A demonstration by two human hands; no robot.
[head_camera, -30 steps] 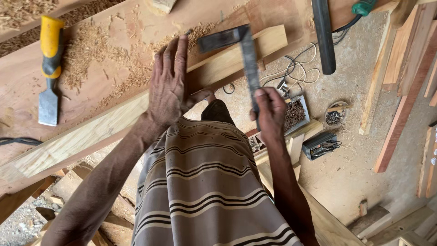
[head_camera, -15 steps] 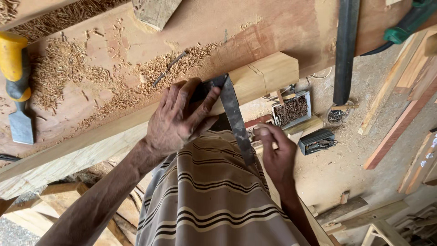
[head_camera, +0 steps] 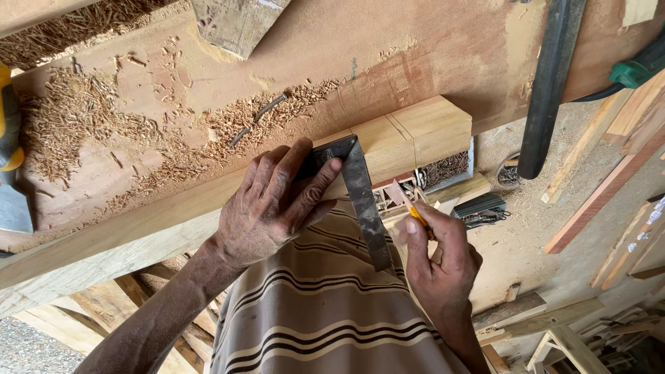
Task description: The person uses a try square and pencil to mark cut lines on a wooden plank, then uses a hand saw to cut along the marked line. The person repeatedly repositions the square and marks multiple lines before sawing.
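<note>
Two bare hands work at the near edge of a reddish wooden worktop (head_camera: 429,48), seen from above. A pale wooden beam (head_camera: 415,131) lies along that edge, with pencil lines drawn across its top near the cut end. The left hand (head_camera: 273,204) presses a dark metal square (head_camera: 360,194) against the beam: fingers spread over the square's thick stock on top of the wood, thumb clamped on its side, so this grip is closed on the square. The square's thin blade hangs down over the beam's near face, just above a striped shirt (head_camera: 325,312). The right hand (head_camera: 440,260) is just beside the blade, its grip pinched shut on a short yellow pencil (head_camera: 418,217) whose tip sits near the blade's edge. Wood shavings (head_camera: 83,118) are scattered over the worktop behind the left hand. A yellow-handled chisel (head_camera: 10,159) lies at the far left. A long black bar (head_camera: 547,90) crosses the worktop's right end. Below, a tray of nails (head_camera: 443,170) rests near the floor.
</note>
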